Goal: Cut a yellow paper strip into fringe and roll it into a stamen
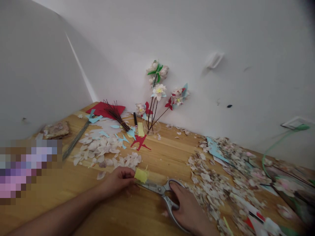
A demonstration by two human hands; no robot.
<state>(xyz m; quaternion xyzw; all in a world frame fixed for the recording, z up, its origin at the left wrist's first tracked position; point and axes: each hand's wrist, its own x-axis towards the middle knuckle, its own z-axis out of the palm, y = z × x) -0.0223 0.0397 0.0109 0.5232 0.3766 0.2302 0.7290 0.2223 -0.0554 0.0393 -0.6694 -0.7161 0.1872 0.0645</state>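
"Right hand (190, 208) first, since it's so close: what's it doing?"

"Gripping the scissors (159, 189). The thumb goes through the upper handle; the fingers on the lower one are partly hidden."

"And the left hand (123, 180)?"

"Thumb and forefinger pinch the yellow paper (140, 176) just above the desk (169, 157), well in from the back edge. Thin strips stick up from its right side."

"Are the blades touching it?"

"They reach the lower side of the paper, pointing towards the desk's left edge. How far they're parted, I can't tell."

"What's past the hands?"

"Pale petals (98, 146) in a heap, then red scraps (139, 143) just in front of the vase (157, 127). That stands near the back edge, holding tall flowers (158, 91)."

"And in the far left corner?"

"Twigs (116, 114) in a bundle, partly over a red sheet (100, 108). The marker (135, 119) lies between them and the vase."

"What about the desk's right side?"

"Browned petals (209, 182), spread thickly, with a blue strip (216, 150) among them near the back edge."
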